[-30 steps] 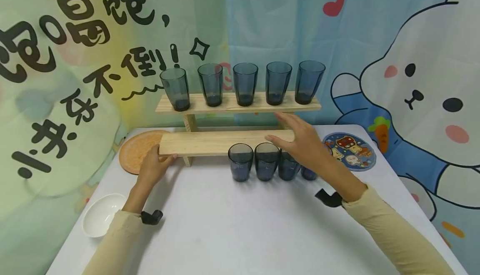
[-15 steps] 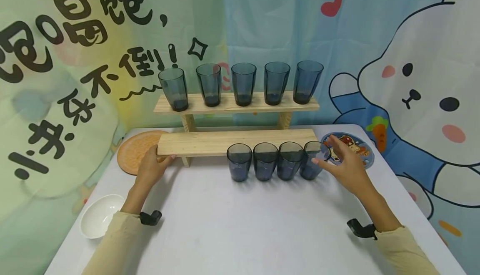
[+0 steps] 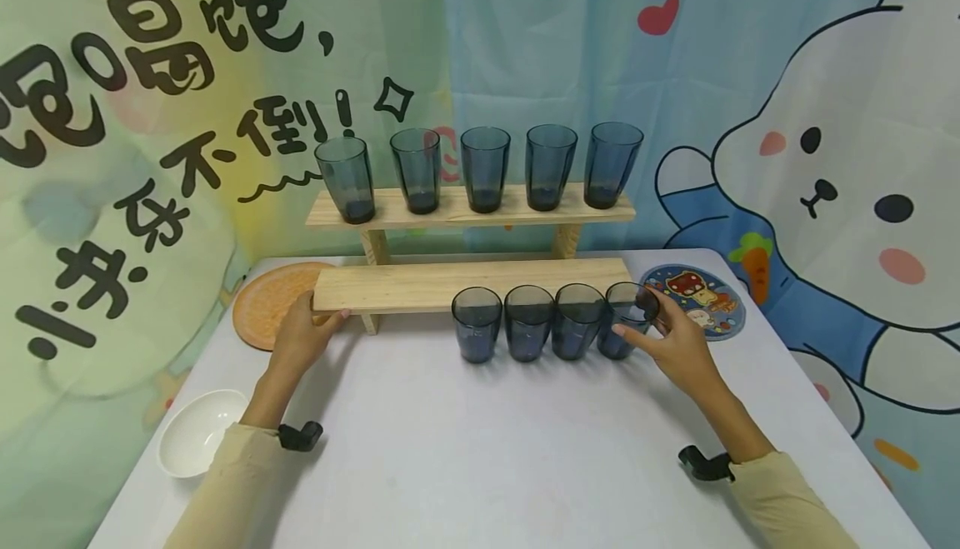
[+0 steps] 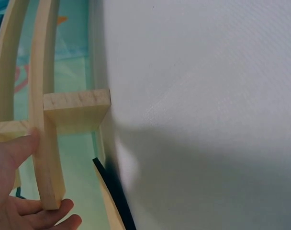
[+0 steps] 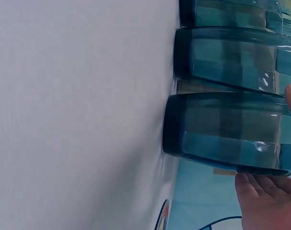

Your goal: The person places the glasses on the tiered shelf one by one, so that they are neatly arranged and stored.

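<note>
My left hand [image 3: 300,339] grips the left end of the lower board of a two-tier wooden shelf [image 3: 390,286]. In the left wrist view the thumb lies on one side of that board [image 4: 49,167] and the fingers on the other. Four-in-line is avoided here: several smoky blue drinking glasses stand upright in a row on the table before the shelf. Around the rightmost drinking glass [image 3: 615,342] is my right hand [image 3: 681,353], thumb in front near the rim, fingers at its far side. The right wrist view shows this glass [image 5: 222,132] with its base at the tabletop.
On the upper board [image 3: 450,214] stand several more blue glasses [image 3: 485,167]. An orange round mat [image 3: 262,307] lies at the left, a blue cartoon mat [image 3: 708,303] at the right. A white bowl [image 3: 198,432] sits at the table's left edge. A printed curtain hangs behind.
My right hand has left the shelf's right end, moved right and down, and closed around the rightmost glass. My left hand keeps its hold on the lower board.
</note>
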### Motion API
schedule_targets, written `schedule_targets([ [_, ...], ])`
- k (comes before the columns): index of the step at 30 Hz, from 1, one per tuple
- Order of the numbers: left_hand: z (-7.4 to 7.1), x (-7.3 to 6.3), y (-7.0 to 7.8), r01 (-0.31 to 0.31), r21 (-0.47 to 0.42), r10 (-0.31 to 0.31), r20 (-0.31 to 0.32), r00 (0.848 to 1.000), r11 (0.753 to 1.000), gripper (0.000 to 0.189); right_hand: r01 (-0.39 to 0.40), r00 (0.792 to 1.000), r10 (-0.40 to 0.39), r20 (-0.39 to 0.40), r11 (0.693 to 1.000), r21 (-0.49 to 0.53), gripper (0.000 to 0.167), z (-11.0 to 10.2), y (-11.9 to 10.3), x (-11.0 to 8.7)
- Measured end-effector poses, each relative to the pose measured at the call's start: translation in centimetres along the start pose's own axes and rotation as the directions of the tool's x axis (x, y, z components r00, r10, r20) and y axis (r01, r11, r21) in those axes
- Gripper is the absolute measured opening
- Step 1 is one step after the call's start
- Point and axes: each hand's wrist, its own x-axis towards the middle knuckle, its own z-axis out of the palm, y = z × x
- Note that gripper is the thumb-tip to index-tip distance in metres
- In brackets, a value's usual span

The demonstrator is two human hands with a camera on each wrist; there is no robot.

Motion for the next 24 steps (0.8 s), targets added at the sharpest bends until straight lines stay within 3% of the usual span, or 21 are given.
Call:
schedule_targets([
  [8, 0.0, 0.0, -0.3, -0.009, -0.015, 0.009, -0.002, 1.000, 1.000, 0.078, -0.035, 0.999, 0.035, -0.017, 0.999, -0.002, 0.099, 0.2, -0.4, -0.1],
  [13, 0.0, 0.0, -0.1, -0.010, -0.016, 0.010, -0.001, 1.000, 1.000, 0.078, -0.020, 1.000, 0.020, -0.015, 1.000, -0.019, 0.096, -0.8, -1.3, -0.2],
  [19, -0.1, 0.0, 0.0, -0.018, -0.007, 0.018, 0.004, 1.000, 1.000, 0.078, -0.015, 0.999, 0.015, -0.031, 1.000, 0.001, 0.094, -3.0, -3.7, -0.3],
  [24, -0.2, 0.1, 0.0, -0.015, 0.004, 0.015, 0.006, 1.000, 1.000, 0.078, 0.022, 0.996, -0.025, -0.089, 0.999, -0.036, 0.089, -4.5, -6.1, 0.5],
])
